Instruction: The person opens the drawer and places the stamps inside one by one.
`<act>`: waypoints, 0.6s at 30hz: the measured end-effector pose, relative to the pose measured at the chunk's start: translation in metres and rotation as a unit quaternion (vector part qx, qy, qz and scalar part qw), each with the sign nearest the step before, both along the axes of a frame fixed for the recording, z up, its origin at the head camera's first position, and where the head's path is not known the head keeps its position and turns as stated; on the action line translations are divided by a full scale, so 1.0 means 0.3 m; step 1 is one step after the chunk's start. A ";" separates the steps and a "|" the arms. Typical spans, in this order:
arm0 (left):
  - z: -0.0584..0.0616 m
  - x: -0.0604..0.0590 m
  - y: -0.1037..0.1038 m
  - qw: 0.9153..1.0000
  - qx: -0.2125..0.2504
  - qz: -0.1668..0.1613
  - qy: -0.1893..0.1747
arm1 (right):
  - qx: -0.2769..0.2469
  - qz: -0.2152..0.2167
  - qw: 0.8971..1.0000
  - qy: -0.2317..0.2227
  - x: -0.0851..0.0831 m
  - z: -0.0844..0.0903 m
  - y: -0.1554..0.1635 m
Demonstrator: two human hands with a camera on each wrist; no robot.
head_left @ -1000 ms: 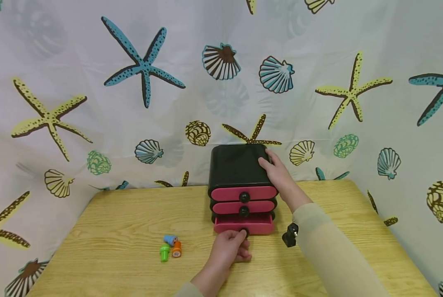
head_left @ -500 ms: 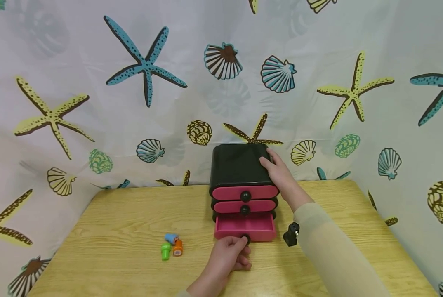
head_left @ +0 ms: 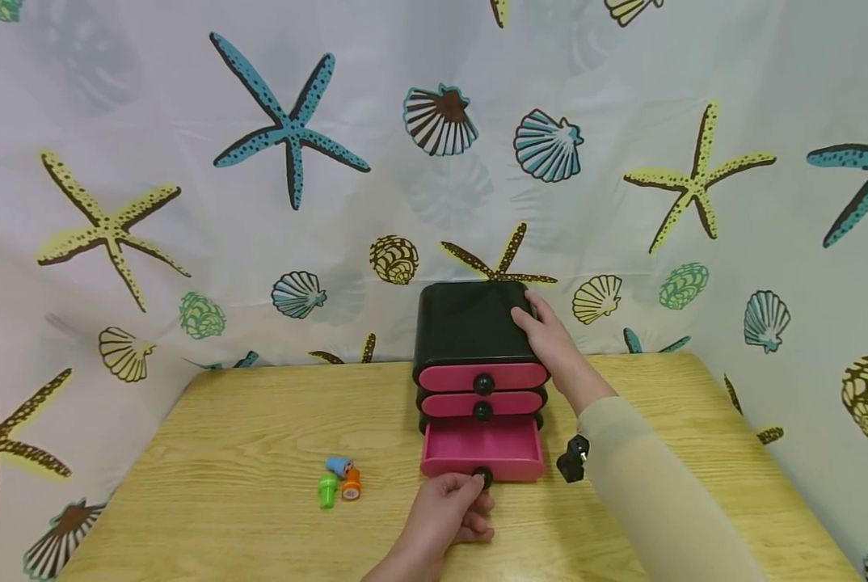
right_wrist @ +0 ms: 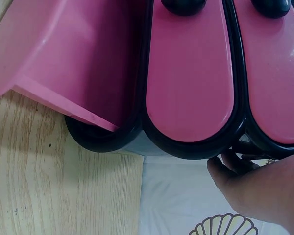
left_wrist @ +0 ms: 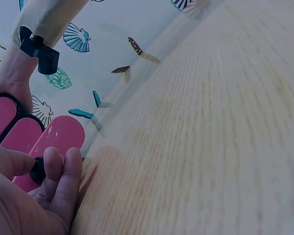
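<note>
- A small drawer chest (head_left: 470,323) stands at the middle of the frame on the far part of the bench (head_left: 223,453); its shell is glossy black plastic with rounded corners, and the three drawer fronts are smooth pink ovals, each with a round black knob.
- The bottom drawer (head_left: 482,446) is pulled out toward the viewer; what shows of its pink inside holds nothing. The upper two drawers sit flush in the shell.
- The left hand (head_left: 448,513), low in the frame, pinches the bottom drawer's knob (head_left: 482,477) with curled fingers (left_wrist: 63,171) and thumb.
- The right hand (head_left: 550,343) rests on the chest's top right edge, its fingers laid over the black shell and bent round its side; a beige sleeve (head_left: 645,493) covers the forearm.
- A small black device (head_left: 572,459) hangs at the right wrist, just right of the open drawer.
- Three small plastic stamps, blue (head_left: 339,465), green (head_left: 328,490) and orange (head_left: 351,485), lie clustered on the pale wood-grain bench, left of the drawer and well apart from it.
- A curtain (head_left: 187,162) printed with starfish and shells hangs behind the bench.
</note>
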State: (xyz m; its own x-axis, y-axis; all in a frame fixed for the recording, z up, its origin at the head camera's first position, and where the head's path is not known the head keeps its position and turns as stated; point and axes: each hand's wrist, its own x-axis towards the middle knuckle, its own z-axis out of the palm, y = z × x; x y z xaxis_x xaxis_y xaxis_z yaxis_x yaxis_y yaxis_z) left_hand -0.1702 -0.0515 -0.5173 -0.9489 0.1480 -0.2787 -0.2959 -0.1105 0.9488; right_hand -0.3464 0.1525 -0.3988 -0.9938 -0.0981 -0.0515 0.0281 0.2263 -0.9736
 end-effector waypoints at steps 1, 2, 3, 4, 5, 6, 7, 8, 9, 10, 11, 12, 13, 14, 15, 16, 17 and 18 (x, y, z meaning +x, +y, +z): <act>0.000 0.000 0.000 1.000 0.001 0.000 0.000 | 0.000 -0.001 1.000 0.000 0.000 0.000 0.000; -0.001 0.000 0.001 1.000 0.002 0.000 0.001 | 0.000 -0.001 1.000 0.000 0.000 0.000 0.000; -0.002 -0.001 0.001 1.000 0.003 0.001 0.001 | -0.001 -0.001 1.000 0.000 0.000 0.001 0.000; -0.003 -0.001 0.002 1.000 0.003 0.001 0.001 | 0.000 -0.001 1.000 0.001 0.001 0.001 0.000; -0.003 -0.002 0.002 1.000 0.003 0.001 0.000 | -0.001 0.000 1.000 0.001 0.001 0.001 -0.001; -0.004 -0.002 0.002 1.000 0.003 0.000 -0.001 | -0.002 0.001 1.000 0.001 0.001 0.002 -0.001; -0.004 -0.001 0.002 1.000 0.002 0.000 -0.002 | -0.003 0.002 1.000 0.001 0.002 0.002 -0.001; -0.003 -0.001 0.002 1.000 0.001 0.000 -0.003 | -0.004 0.003 1.000 0.001 0.002 0.001 -0.001; -0.003 0.000 0.002 1.000 0.000 0.000 -0.004 | -0.005 0.003 1.000 0.001 0.001 0.001 -0.001; -0.003 0.000 0.002 1.000 -0.002 -0.001 -0.005 | -0.005 0.004 1.000 0.001 -0.001 0.000 -0.001; -0.002 0.000 0.001 1.000 -0.003 -0.002 -0.005 | -0.006 0.003 1.000 0.001 -0.002 0.000 -0.001; -0.002 0.000 0.001 1.000 -0.004 -0.002 -0.005 | -0.005 0.003 1.000 0.001 -0.004 -0.001 0.000; -0.001 0.000 0.001 1.000 -0.005 -0.003 -0.005 | -0.004 0.002 1.000 0.001 -0.005 -0.001 -0.001; -0.001 0.000 0.001 1.000 -0.006 -0.004 -0.004 | -0.002 0.001 1.000 0.001 -0.005 -0.001 -0.001; -0.001 -0.001 0.001 1.000 -0.006 -0.005 -0.004 | 0.000 0.001 1.000 0.001 -0.006 -0.001 -0.001; -0.001 -0.001 0.001 1.000 -0.007 -0.006 -0.003 | 0.001 0.001 1.000 0.002 -0.005 -0.001 -0.001; -0.001 -0.001 0.001 1.000 -0.007 -0.006 -0.003 | 0.002 0.000 1.000 0.003 -0.004 0.000 -0.001; -0.001 -0.002 0.001 1.000 -0.008 -0.006 -0.002 | 0.003 0.000 1.000 0.003 -0.003 0.000 -0.001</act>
State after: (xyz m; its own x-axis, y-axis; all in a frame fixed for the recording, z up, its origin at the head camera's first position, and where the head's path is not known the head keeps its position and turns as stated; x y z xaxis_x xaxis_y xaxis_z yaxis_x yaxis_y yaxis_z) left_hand -0.1707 -0.0512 -0.5176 -0.9458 0.1548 -0.2854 -0.3015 -0.0925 0.9490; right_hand -0.3472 0.1521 -0.3988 -0.9941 -0.0984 -0.0456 0.0216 0.2321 -0.9725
